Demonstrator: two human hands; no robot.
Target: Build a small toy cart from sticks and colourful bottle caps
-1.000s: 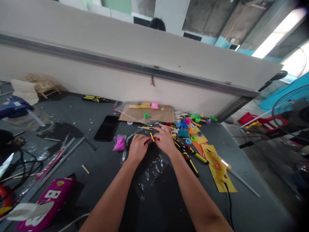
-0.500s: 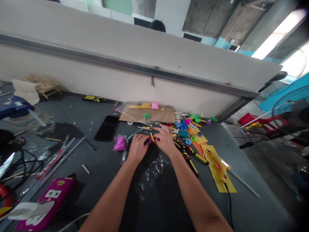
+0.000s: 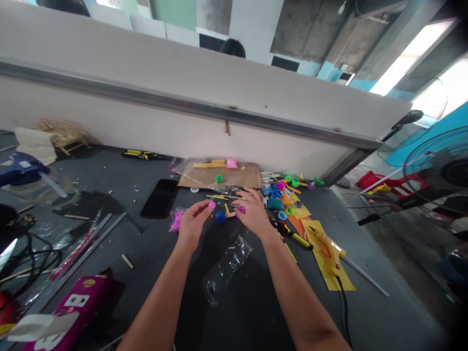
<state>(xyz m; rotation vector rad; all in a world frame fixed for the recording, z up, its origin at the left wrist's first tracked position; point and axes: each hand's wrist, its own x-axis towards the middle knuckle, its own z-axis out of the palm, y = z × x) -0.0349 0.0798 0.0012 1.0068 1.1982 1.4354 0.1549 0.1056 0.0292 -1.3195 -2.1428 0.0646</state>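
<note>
My left hand (image 3: 193, 222) is closed, with a small pink round piece (image 3: 212, 204) pinched between thumb and fingertips. Its material is too small to tell. My right hand (image 3: 253, 214) is bent over a small craft piece with a yellow stick (image 3: 227, 210), its thumb and fingers on the piece's right end. At that end a magenta part (image 3: 240, 209) shows beneath the fingers. A blue round part (image 3: 220, 216) sits at the left end, between my hands. Partly behind my left hand lies a clear bag of pink clay-like stuff (image 3: 176, 221).
Beyond my hands lies a brown cardboard sheet (image 3: 186, 179). Colourful caps, a teal block (image 3: 275, 204) and pliers (image 3: 298, 239) crowd the right. Farther right, a yellow glue gun (image 3: 329, 251) rests on yellow card. A phone (image 3: 160, 198) lies left; a clear plastic bag (image 3: 228, 270) lies in front.
My left hand has moved left, away from the craft piece, and now pinches a pink round piece. The blue part between my hands has come into view. The camera view has shifted slightly.
</note>
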